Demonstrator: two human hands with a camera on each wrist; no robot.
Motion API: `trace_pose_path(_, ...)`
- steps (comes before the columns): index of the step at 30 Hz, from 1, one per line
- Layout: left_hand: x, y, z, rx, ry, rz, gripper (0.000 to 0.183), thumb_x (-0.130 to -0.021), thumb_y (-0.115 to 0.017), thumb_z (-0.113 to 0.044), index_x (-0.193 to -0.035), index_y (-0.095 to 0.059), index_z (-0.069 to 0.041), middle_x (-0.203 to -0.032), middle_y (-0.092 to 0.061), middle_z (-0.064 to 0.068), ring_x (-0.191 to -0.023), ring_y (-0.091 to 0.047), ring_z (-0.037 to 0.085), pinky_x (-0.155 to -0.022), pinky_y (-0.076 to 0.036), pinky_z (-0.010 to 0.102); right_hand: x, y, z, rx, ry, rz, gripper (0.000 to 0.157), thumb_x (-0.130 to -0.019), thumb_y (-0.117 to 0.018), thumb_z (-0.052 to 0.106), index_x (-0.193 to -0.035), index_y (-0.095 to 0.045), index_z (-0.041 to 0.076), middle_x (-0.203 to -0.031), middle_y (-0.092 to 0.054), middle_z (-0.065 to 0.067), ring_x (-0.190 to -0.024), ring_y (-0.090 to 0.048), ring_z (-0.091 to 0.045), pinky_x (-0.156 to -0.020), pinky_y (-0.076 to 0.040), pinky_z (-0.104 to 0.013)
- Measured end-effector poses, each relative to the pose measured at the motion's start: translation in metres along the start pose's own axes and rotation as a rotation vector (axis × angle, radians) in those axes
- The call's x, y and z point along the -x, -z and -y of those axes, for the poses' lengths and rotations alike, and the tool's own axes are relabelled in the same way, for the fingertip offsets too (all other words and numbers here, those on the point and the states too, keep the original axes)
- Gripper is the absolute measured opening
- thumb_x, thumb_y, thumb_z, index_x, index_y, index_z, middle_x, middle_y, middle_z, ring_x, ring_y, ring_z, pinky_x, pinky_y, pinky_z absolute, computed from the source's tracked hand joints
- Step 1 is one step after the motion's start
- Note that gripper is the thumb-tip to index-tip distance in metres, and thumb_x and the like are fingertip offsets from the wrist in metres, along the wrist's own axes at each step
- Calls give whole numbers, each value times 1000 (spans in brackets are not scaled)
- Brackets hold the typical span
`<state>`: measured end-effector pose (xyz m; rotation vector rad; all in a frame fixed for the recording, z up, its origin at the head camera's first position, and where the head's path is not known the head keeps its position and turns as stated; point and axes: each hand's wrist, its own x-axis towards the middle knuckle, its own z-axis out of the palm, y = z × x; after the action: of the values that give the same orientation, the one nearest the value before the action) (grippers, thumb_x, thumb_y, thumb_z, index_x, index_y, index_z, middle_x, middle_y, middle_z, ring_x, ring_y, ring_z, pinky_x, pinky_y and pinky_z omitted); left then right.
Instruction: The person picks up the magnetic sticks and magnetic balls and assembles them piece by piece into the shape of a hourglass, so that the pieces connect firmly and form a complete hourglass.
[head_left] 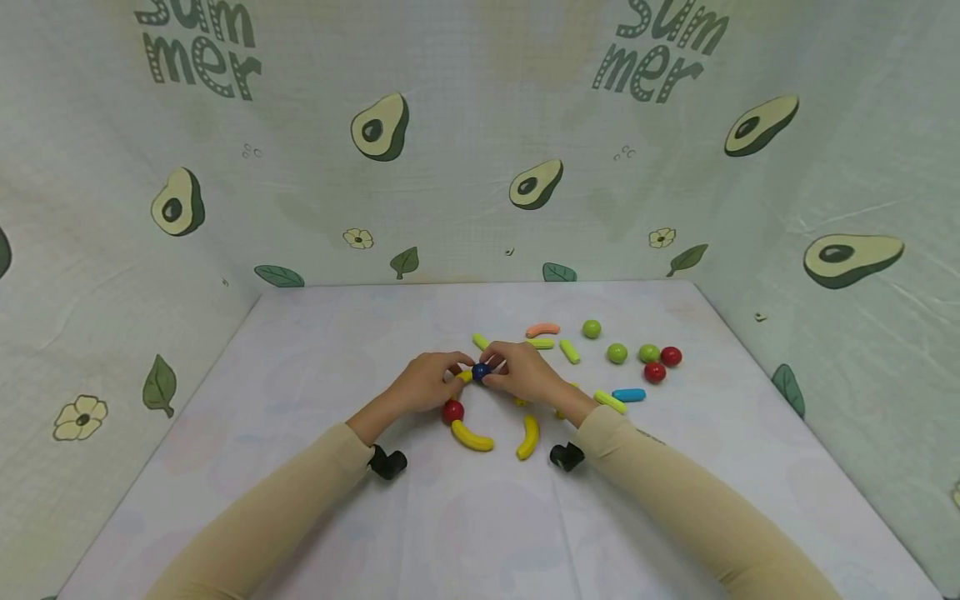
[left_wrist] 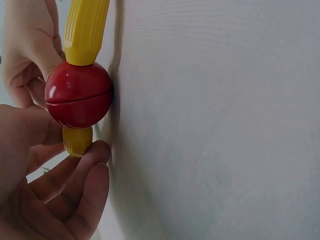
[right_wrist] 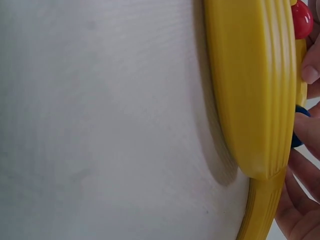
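My left hand [head_left: 429, 382] pinches a short yellow curved rod [head_left: 466, 377] running between a red ball [head_left: 452, 411] and a dark blue ball [head_left: 481, 372]. The fingers and thumb of my right hand [head_left: 527, 372] grip the blue ball at the rod's other end. From the red ball a second yellow curved rod [head_left: 472, 437] extends toward me, end against the ball in the left wrist view. Another yellow curved rod [head_left: 528, 438] lies loose nearby, and large yellow rods [right_wrist: 250, 85] fill the right wrist view's foreground. Fingers partly hide the rod-and-blue-ball joint.
Lime-green rods [head_left: 570, 351] and an orange curved rod [head_left: 543, 330] lie behind my right hand. Farther right are green balls [head_left: 617, 353], red balls [head_left: 655, 372] and a blue rod [head_left: 628, 395]. A printed cloth backdrop [head_left: 450, 225] stands behind the table [head_left: 300, 333].
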<state>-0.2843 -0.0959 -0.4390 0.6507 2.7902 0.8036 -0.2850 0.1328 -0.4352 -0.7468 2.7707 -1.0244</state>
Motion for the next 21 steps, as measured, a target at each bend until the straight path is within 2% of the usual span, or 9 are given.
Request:
trace_pose_path(13,0,-1,-2,2,9,8,40,-102,-67,-19,-142,-66,-20,-122,-74,8,-93,-64,20,-85,-58,38,2,3,0,18,-9,-2,29,-98,-78,13,-125,-69,7,-115,-76,-10,-98,-72,-20,-84,-61,-31)
trace_pose_path(21,1,0,-4,15,32,10,39,-102,-67,-20,-141,-66,-21,-123,-73,8,-90,-64,20,-83,-58,37,4,31,-12,64,-33,-38,34,-99,-77,14,-131,-68,4,-122,-74,-13,-100,-71,-23,-91,-61,-38)
